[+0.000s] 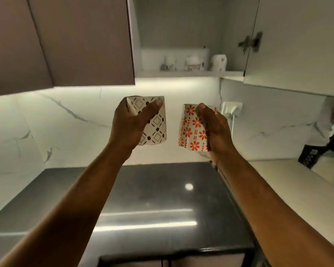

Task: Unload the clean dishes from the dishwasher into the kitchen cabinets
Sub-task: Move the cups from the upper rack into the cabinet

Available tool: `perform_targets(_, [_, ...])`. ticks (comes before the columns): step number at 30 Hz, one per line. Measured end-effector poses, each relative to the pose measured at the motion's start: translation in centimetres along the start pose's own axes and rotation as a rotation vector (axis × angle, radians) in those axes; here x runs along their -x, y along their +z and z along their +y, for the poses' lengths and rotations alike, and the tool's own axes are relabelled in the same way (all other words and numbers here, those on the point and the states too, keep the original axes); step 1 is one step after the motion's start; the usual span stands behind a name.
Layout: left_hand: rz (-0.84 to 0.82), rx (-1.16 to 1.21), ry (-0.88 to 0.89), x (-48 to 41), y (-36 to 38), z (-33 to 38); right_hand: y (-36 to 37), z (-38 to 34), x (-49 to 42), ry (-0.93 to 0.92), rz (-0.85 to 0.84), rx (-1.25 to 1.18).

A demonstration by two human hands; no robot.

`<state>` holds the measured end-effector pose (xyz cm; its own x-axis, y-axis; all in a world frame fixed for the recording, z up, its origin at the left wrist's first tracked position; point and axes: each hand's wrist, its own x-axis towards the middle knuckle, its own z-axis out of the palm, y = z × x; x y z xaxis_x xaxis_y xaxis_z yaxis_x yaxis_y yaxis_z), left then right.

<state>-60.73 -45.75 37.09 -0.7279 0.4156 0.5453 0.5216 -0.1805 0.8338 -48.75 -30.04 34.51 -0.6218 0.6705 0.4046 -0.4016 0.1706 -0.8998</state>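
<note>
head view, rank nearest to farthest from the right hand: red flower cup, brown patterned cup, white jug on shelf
1. red flower cup: gripped in the right hand
2. brown patterned cup: leftward, in the left hand
3. white jug: up on the cabinet shelf

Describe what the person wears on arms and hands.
Nothing worn shows. The left hand and right hand are bare: no gloves, rings or watch. The left forearm and right forearm are bare as well, with no sleeve or bracelet in view down to the frame edge. Thumbnails look short and unpainted.
</note>
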Motion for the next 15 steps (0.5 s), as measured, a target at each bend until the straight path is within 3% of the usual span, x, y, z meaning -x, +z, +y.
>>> perform_targets(8, [0.101, 0.069, 0.162, -10.5, 4.3, 5.8, -1.4, -7.0, -11.4, -0.205, -0.055, 0.029])
perform_targets(15, [0.079, 0.089, 0.347, -19.0, 5.5, 11.8, -1.0, -14.1, -18.9, -0.391, -0.052, -0.009])
